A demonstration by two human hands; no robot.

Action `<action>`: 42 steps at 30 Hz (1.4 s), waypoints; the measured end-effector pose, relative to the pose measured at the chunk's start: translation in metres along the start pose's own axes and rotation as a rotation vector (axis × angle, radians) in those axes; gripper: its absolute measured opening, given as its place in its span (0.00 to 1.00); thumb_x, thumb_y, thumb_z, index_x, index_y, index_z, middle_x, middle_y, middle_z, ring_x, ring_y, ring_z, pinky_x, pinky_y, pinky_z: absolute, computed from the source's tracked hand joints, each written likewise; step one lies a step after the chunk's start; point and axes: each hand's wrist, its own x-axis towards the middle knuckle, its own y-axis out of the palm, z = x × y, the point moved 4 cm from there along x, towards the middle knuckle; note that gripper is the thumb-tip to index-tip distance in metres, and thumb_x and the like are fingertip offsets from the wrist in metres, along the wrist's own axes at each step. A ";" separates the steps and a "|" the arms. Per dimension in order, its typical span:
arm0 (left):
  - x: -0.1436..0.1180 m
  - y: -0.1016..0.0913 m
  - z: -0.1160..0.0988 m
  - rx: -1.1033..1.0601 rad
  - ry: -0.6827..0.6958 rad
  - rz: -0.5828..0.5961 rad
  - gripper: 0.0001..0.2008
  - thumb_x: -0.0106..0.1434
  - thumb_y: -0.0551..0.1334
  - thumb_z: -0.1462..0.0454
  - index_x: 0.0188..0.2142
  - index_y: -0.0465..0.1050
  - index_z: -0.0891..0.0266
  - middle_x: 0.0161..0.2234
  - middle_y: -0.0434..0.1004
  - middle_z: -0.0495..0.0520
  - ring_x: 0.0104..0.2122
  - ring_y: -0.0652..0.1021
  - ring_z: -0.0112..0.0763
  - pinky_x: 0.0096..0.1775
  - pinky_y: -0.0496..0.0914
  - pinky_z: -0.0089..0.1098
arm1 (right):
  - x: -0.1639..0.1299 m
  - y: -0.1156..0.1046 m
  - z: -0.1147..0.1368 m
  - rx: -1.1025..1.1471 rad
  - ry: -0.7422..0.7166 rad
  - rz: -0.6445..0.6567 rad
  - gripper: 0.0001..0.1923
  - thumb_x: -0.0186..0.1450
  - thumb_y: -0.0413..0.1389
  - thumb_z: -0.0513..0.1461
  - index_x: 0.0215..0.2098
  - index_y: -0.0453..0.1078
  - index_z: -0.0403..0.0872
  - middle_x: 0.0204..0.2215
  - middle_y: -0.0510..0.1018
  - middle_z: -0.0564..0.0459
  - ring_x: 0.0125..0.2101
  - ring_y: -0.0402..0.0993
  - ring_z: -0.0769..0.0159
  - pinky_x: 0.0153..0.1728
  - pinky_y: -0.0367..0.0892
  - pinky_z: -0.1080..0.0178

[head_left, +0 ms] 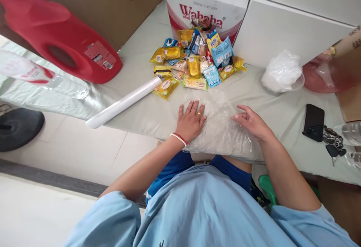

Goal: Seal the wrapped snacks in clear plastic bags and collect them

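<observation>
The left hand (191, 121) lies flat, fingers spread and straight, palm down on the left edge of a clear plastic bag (222, 132) spread on the table (146, 111). The right hand (251, 122) rests on the bag's right side with fingers loosely curled and slightly apart, pinching nothing that can be made out; its fingertips point toward 9 o'clock. The bag is crinkled and see-through, so its outline is hard to trace, and its near edge hangs over the table edge at 6 o'clock. A bead bracelet (179, 138) circles the left wrist.

At 12 o'clock from the hands sits a pile of snack packets (194, 60), its far side against a Wahaha carton (204, 9). At 10 o'clock lies a white roll (124, 102); beyond it a red jug (56, 40), cut off by the frame. At 2 o'clock is a bunched plastic wad (281, 70); at 3 o'clock a dark phone (313, 122) with keys (332, 143) just beside it.
</observation>
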 end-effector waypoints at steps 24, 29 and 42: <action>-0.005 -0.009 0.019 0.103 0.133 0.078 0.29 0.78 0.45 0.50 0.72 0.58 0.55 0.75 0.52 0.59 0.74 0.56 0.45 0.70 0.48 0.63 | 0.116 0.106 0.096 -1.032 -0.690 0.101 0.18 0.70 0.57 0.44 0.55 0.74 0.45 0.53 0.77 0.41 0.53 0.71 0.50 0.55 0.68 0.51; -0.018 -0.007 0.018 0.115 0.089 0.058 0.29 0.77 0.45 0.50 0.73 0.58 0.52 0.75 0.52 0.57 0.74 0.57 0.47 0.70 0.48 0.66 | 0.148 0.145 0.104 -1.257 -0.585 0.081 0.24 0.67 0.61 0.45 0.59 0.73 0.45 0.55 0.75 0.38 0.56 0.68 0.43 0.53 0.67 0.49; -0.018 -0.008 0.019 0.096 0.098 0.056 0.29 0.77 0.44 0.50 0.72 0.58 0.53 0.75 0.52 0.57 0.74 0.57 0.45 0.70 0.46 0.66 | 0.088 0.029 0.091 -0.227 -0.307 0.048 0.25 0.66 0.57 0.60 0.39 0.77 0.48 0.32 0.81 0.51 0.33 0.75 0.61 0.35 0.70 0.60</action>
